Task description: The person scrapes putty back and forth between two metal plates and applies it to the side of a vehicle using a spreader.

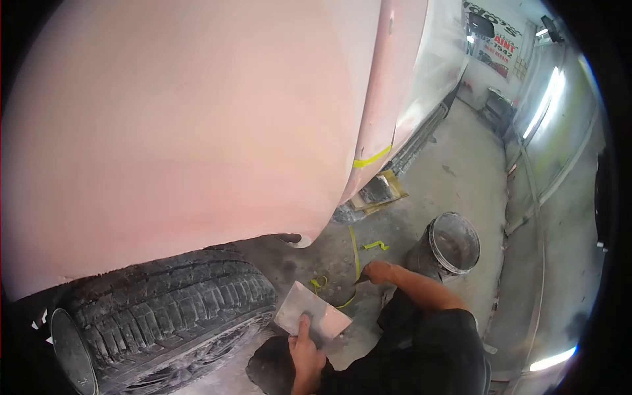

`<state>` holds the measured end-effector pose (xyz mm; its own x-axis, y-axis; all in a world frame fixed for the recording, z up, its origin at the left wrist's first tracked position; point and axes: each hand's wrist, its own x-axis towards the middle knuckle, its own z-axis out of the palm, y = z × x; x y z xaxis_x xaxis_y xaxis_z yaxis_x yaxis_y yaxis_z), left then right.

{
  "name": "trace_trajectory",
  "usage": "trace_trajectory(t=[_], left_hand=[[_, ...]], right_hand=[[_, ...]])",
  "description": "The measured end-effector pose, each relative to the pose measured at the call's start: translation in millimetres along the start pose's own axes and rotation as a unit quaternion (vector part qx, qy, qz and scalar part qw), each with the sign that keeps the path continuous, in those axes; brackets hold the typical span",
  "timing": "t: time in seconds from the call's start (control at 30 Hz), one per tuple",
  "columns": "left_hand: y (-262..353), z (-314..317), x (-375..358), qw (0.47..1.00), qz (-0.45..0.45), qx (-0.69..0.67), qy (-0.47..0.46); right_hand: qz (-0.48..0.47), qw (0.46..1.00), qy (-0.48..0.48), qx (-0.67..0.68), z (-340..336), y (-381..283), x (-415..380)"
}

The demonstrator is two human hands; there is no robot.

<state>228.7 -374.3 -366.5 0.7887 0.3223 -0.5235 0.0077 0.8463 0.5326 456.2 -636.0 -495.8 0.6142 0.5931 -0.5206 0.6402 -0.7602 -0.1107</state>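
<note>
My left hand point(306, 359) grips a flat rectangular filler board point(334, 320), its thumb lying across the face. The board is grey with a pinkish corner and sits just right of the car tyre point(171, 306). Closed near the floor, my right hand point(380, 270) holds a small dark spreader-like tool point(361, 279), mostly hidden by the fingers. Above both hands spans a large pale pink-and-white car body panel point(197, 131), which neither hand touches.
A dusty bucket point(455, 243) stands right of my right arm. Yellow-green tape strips point(355, 252) lie on the floor. Under the car's sill rests a smeared board point(378, 191). A yellow tape band point(372, 158) crosses the panel edge. A wall point(553, 217) runs along the right.
</note>
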Motion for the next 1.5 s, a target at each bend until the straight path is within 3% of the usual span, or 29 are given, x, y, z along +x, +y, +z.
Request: trace_trajectory(t=[0.1, 0.23, 0.33, 0.6, 0.7, 0.8, 0.9, 1.0, 1.1, 1.23, 1.4, 1.5], left_hand=[[0, -1, 3, 0.999, -0.008, 0.045, -0.009], [2, 1, 6, 0.998, -0.036, 0.053, 0.003], [6, 2, 7, 0.996, -0.026, 0.027, -0.080], [8, -9, 9, 0.996, -0.035, 0.026, -0.077], [7, -10, 9, 0.996, -0.040, 0.018, -0.073], [4, -13, 11, 0.997, -0.036, 0.022, -0.063], [6, -7, 5, 0.998, -0.015, 0.045, -0.045], [1, -8, -1, 0.998, 0.010, 0.054, -0.018], [-10, -14, -7, 0.998, 0.020, 0.063, 0.006], [-27, -16, -17, 0.990, 0.034, 0.115, 0.079], [-45, -17, -22, 0.993, 0.054, 0.101, 0.031], [-49, -4, -31, 0.996, 0.058, 0.061, -0.021]], right_hand=[[-0.064, 0.997, 0.051, 0.011, 13, 16, -6], [0.020, 0.999, -0.017, -0.020, 36, 37, 16], [0.020, 0.999, -0.020, -0.029, 44, 30, 25], [0.042, 0.999, -0.017, -0.020, 22, 5, 20], [-0.010, 1.000, 0.018, 0.000, 14, 2, 13], [-0.025, 1.000, 0.011, 0.002, -4, -5, 4], [-0.029, 0.997, 0.067, 0.032, 8, -3, 0], [-0.044, 0.997, 0.035, 0.050, 20, 0, 3], [-0.066, 0.995, 0.068, 0.037, 27, 1, -4], [-0.029, 0.994, 0.092, 0.049, 6, -14, -42], [-0.052, 0.984, 0.146, 0.087, -19, -26, -98], [-0.122, 0.951, 0.250, 0.136, -43, -32, -131]])
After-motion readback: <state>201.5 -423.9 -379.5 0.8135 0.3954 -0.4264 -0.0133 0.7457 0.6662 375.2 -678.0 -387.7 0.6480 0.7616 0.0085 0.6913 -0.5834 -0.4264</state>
